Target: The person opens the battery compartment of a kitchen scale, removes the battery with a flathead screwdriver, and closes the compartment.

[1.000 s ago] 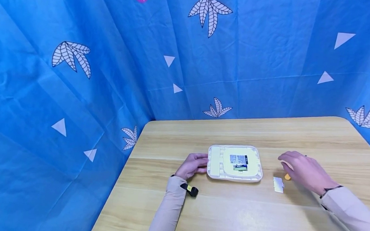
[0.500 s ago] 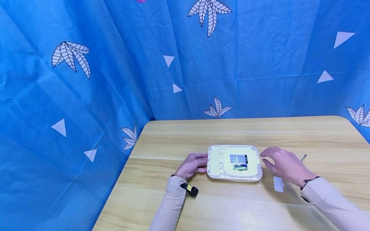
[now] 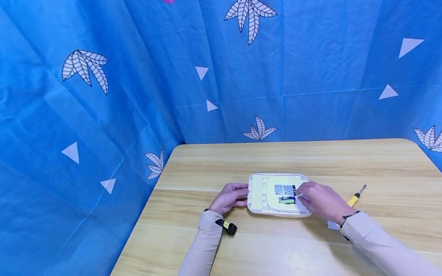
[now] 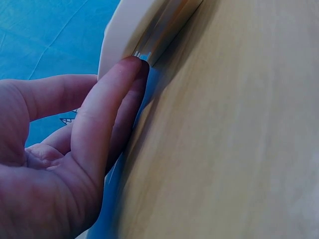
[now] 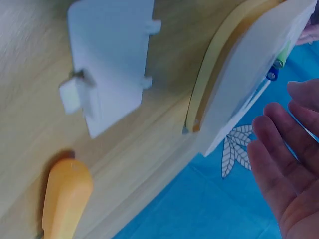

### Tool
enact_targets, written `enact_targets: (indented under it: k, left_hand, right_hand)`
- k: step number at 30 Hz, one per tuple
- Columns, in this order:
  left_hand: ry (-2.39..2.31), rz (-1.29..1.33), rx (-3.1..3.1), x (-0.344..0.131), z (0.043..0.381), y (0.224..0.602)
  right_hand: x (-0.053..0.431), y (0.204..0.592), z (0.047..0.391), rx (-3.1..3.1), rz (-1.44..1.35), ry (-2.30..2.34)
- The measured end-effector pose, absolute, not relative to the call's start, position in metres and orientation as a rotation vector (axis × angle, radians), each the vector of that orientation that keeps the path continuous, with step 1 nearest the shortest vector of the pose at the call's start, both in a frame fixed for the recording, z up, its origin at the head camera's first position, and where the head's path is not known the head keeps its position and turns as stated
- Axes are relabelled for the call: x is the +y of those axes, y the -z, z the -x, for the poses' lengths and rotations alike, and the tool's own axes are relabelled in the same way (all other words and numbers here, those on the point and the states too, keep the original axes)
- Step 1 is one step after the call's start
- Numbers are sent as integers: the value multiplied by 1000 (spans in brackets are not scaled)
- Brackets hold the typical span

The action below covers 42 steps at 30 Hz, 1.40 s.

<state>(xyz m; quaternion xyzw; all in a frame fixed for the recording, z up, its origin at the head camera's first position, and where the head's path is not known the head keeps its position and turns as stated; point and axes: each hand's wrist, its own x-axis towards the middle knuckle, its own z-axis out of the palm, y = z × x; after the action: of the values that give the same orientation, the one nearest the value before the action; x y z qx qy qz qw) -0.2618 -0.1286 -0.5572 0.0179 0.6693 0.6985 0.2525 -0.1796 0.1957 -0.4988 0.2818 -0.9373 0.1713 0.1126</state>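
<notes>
A white rounded rectangular device (image 3: 257, 194) lies flat with its underside up. Beside its printed label, an open battery compartment shows a green battery (image 3: 286, 201) and a blue battery (image 5: 272, 73). My left hand (image 3: 229, 198) is at the device's left edge, with thumb and fingertips against the side. My right hand (image 3: 322, 200) hovers over the device's right part, fingertips close to the compartment. In the right wrist view its fingers are loosely bent, apart from the battery ends, with nothing between them.
A white battery cover (image 5: 112, 59) with small tabs lies right of the device, partly hidden under the right wrist in the head view. Near it lies a screwdriver (image 3: 353, 200) with a yellow handle. A blue patterned curtain (image 3: 306, 75) surrounds the wooden table (image 3: 274, 261).
My right hand has moved left from above the screwdriver to the battery compartment, uncovering the screwdriver and partly covering the battery cover. The left hand and device have stayed put.
</notes>
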Motion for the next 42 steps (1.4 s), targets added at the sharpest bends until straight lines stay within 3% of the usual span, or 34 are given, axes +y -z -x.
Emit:
enact_targets:
  k: [20,32,42]
  left_hand:
    - [-1912,-38,1811,-129,262,558]
    - [-1901,-43,1821,-128,263,558]
    - [-1891,-28,1820,-129,265,559]
  right_hand:
    - [183,512,182,-2718,-904,-464]
    - [178,513,181,-2518,-1111,89]
    - [177,514,180,-2415,-1173,182]
